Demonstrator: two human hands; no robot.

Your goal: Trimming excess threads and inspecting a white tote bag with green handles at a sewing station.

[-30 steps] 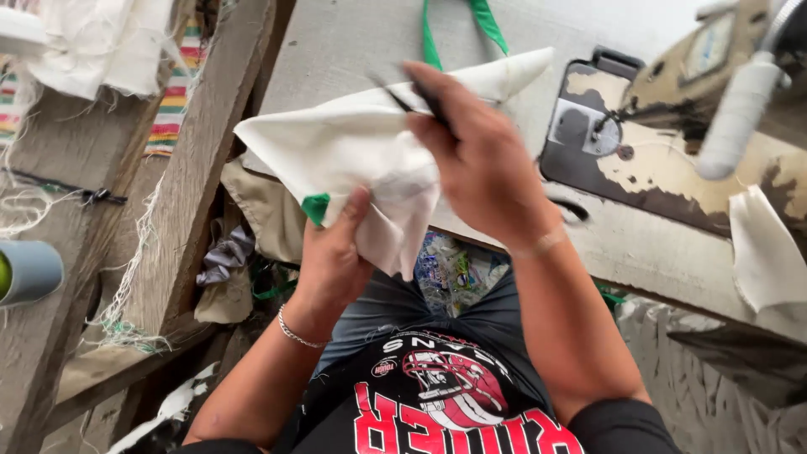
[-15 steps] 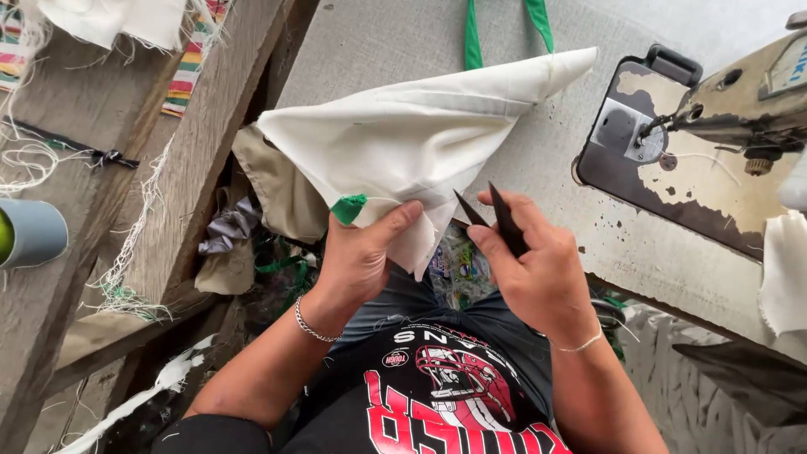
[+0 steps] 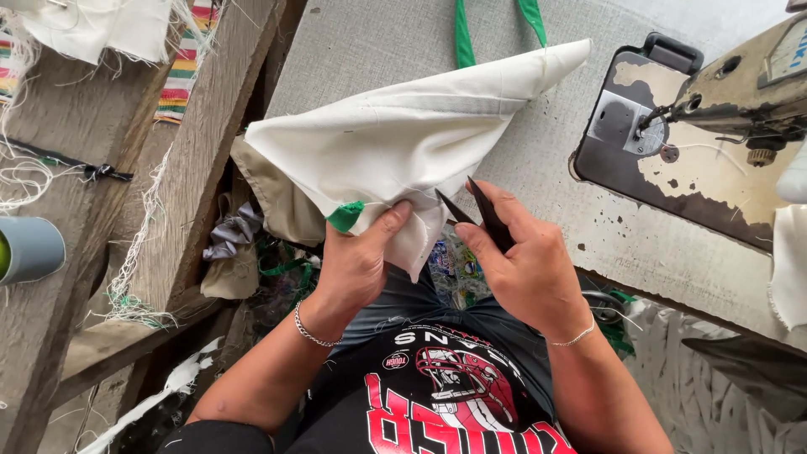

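Note:
My left hand [image 3: 360,261] pinches the lower corner of a cream fabric piece [image 3: 403,143], right beside a small green tab [image 3: 345,216] sewn into its edge. The fabric spreads up over the grey table toward two green straps [image 3: 496,25]. My right hand [image 3: 525,265] grips small black thread snips [image 3: 477,212], their points apart and aimed at the fabric's lower edge, close to my left thumb. Both wrists wear thin silver bracelets.
A worn sewing machine [image 3: 723,109] stands at the right on the grey table [image 3: 370,42]. A rough wooden bench [image 3: 193,176] with frayed cloth scraps lies at the left. A grey cup [image 3: 29,250] sits at the far left. Fabric scraps litter the floor below.
My right hand came down from on top of the fabric to its lower right edge, bringing the snips near the corner. The left hand kept its pinch.

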